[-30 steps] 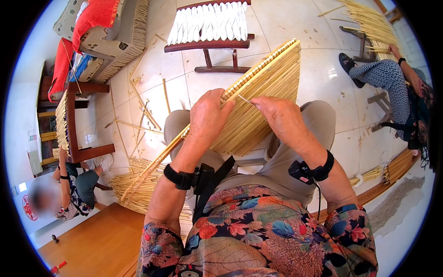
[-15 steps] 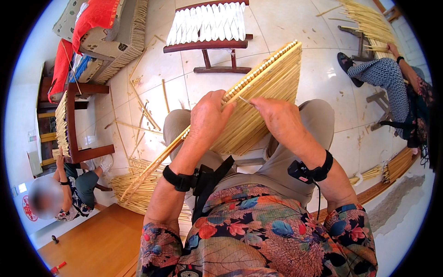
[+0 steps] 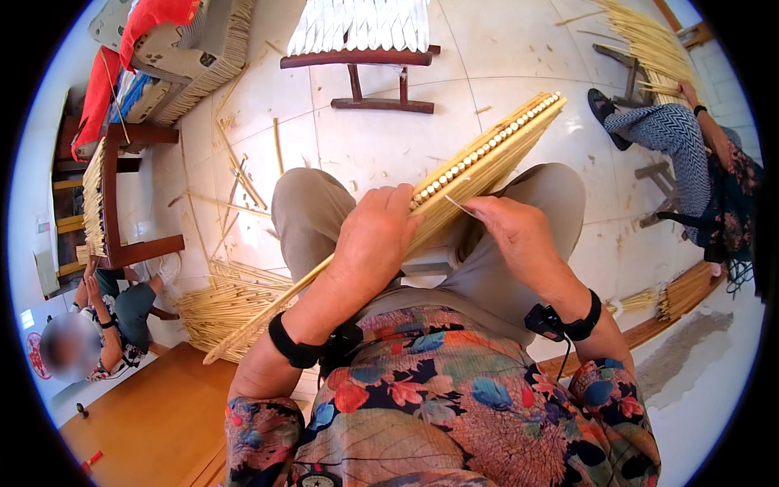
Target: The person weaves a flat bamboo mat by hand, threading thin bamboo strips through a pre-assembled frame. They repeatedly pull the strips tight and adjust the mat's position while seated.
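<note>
- Currently, the left hand (image 3: 375,239) is curled around the near end of a straw mat (image 3: 497,172), its fingers pressed together.
- The right hand (image 3: 515,231) pinches a thin pale strip (image 3: 459,204) between thumb and forefinger; the strip's tip lies close to the mat's edge, though whether they touch cannot be told.
- The straw mat slants above and between the person's knees, with a row of pale round ends (image 3: 485,152) along its upper side.
- A long stalk (image 3: 264,319) runs from near the left hand toward the lower left, over a stalk pile (image 3: 219,296) on the floor (image 3: 280,93).
- Beyond stands a stool (image 3: 357,58) with a white seat.
- One co-worker (image 3: 661,138) sits at right, another (image 3: 114,325) at left.
</note>
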A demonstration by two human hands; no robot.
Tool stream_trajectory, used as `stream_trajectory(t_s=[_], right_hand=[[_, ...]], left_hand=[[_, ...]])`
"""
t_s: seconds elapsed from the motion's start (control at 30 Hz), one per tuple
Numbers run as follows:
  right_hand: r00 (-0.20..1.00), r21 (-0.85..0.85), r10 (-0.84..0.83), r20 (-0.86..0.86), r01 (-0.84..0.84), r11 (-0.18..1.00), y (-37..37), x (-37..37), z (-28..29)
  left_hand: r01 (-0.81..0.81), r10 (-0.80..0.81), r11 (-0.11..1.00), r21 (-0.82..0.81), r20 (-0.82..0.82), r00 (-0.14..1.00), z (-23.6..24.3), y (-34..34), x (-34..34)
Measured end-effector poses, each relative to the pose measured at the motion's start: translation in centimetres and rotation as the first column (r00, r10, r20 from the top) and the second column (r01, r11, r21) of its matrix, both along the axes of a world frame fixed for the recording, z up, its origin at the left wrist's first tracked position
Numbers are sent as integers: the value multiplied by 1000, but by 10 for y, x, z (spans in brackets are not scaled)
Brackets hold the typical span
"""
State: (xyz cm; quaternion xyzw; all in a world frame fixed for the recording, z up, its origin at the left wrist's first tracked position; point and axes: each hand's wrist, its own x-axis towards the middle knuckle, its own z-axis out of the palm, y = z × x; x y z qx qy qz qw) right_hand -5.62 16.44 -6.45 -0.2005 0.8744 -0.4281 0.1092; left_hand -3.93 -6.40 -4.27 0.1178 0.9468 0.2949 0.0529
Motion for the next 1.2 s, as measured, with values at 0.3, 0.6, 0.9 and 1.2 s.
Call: stream_trajectory(t_s=[0.3,0.6,0.9,1.2], right_hand=[[999,-175,-41,-2,40,984,12,28,-17],[998,-55,36,-59,-39,998,14,29,-14],[998,-166,23,-56,-32,986,22,35,-20],[999,-227,11,-48,-21,974,18,40,-29]], left_hand=[[81,-95,991,-109,-130,987,2,12,28],[66,-77,981,-182,-56,995,8,13,40],[97,-114,977,-190,-78,990,5,20,44],[121,-136,973,-196,-66,989,9,20,43]])
